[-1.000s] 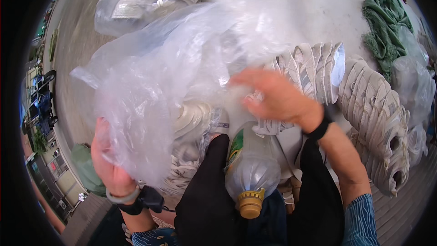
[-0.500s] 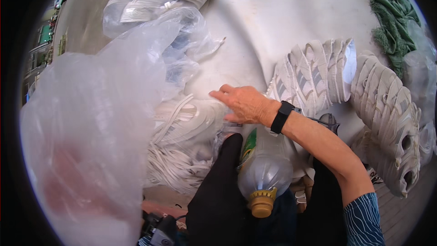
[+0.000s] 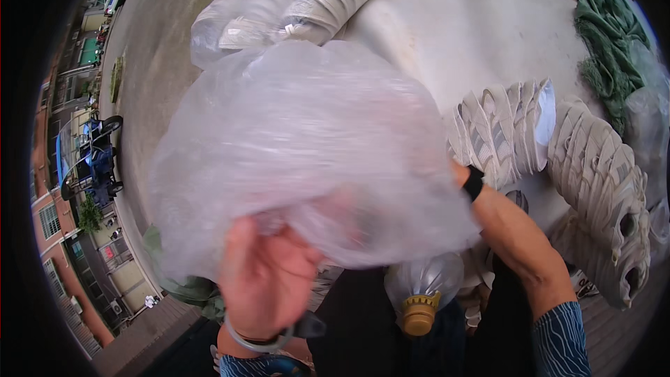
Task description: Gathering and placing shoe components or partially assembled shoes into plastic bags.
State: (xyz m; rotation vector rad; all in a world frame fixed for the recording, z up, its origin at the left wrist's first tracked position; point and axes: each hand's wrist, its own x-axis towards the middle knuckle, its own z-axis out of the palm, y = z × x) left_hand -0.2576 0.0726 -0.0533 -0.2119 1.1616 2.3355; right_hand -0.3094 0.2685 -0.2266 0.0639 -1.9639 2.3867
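A large translucent plastic bag (image 3: 300, 139) is spread in front of me, smeared by motion. My left hand (image 3: 272, 279), palm turned up, is at the bag's near edge. Its fingers curl into the plastic and are partly hidden. My right hand lies behind the bag; only its wrist with a black watch (image 3: 473, 183) and the forearm show clearly, so its fingers cannot be made out. Between my black-clad legs rests a clear plastic bottle (image 3: 422, 283) with a yellow cap. The bag covers most of the white laces seen earlier.
Rows of nested light shoe uppers (image 3: 593, 160) curve along the right of a white sheet (image 3: 460, 21). More wrapped stacks (image 3: 338, 0) lie at the far left. A green cloth (image 3: 607, 42) is bunched at the far right. Beyond the pavement stands a blue vehicle (image 3: 101, 157).
The plastic bag has swung from the left to the middle, covering the laces and my right hand. My left hand has come into clear view at its near edge.
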